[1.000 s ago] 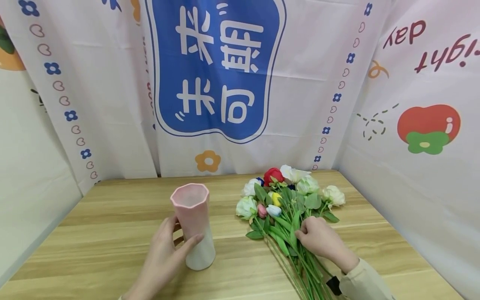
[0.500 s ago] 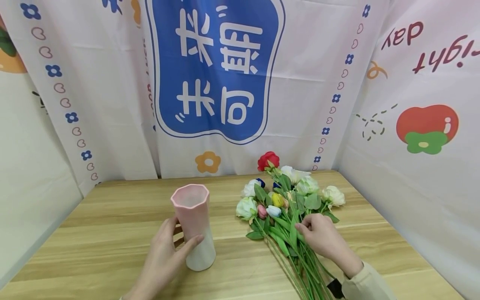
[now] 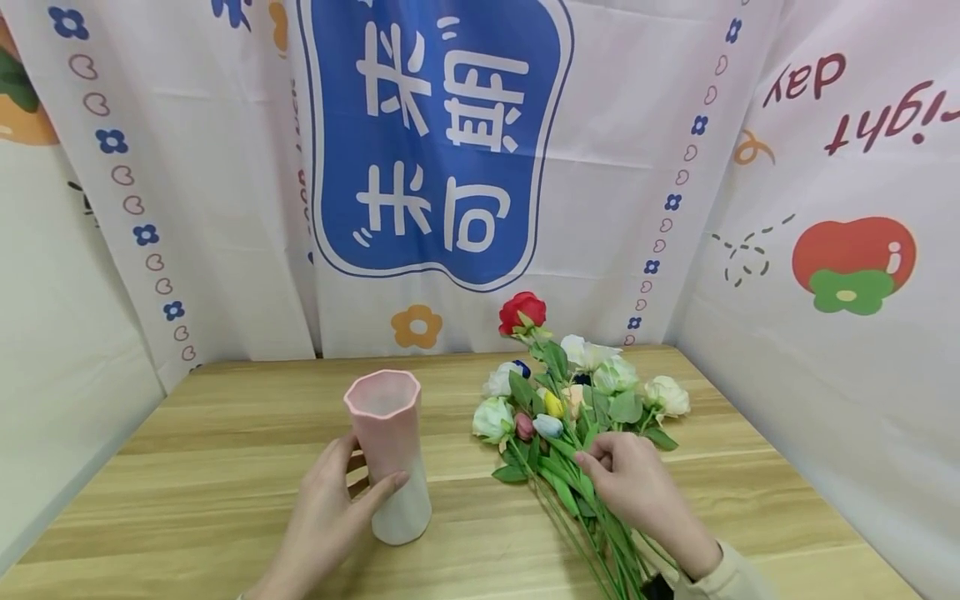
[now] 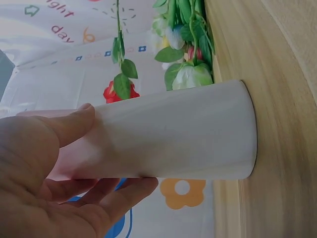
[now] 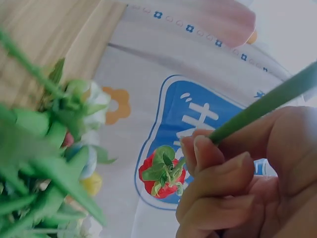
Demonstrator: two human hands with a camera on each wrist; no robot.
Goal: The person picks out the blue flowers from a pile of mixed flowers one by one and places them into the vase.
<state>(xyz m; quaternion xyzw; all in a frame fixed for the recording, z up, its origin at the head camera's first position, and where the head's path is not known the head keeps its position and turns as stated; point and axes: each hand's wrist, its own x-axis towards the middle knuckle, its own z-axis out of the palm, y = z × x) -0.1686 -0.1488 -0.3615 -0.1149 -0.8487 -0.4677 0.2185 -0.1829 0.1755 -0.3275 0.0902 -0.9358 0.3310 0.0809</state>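
A pink-to-white vase (image 3: 392, 467) stands upright on the wooden table, and my left hand (image 3: 337, 500) grips its side, thumb in front and fingers behind. In the left wrist view the vase (image 4: 183, 134) shows its white lower part resting on the wood. My right hand (image 3: 637, 483) pinches the green stem (image 5: 262, 106) of a red artificial flower (image 3: 522, 313) between thumb and fingertips. That flower's head (image 5: 161, 173) is lifted above the other blooms, toward the back wall. Beneath the right hand lies a bunch of artificial flowers (image 3: 555, 479), white, pale green, yellow, pink and blue.
The wooden table (image 3: 225, 467) has a back edge against a printed cloth wall (image 3: 600, 208), with cloth side walls left and right. Flower stems fan toward the front right, where a small black piece (image 3: 657, 587) shows by the right sleeve (image 3: 723, 575).
The red flower has risen out of the bunch and shifted left, drawn by my right hand, which has moved slightly left. My left hand and the vase have stayed in place.
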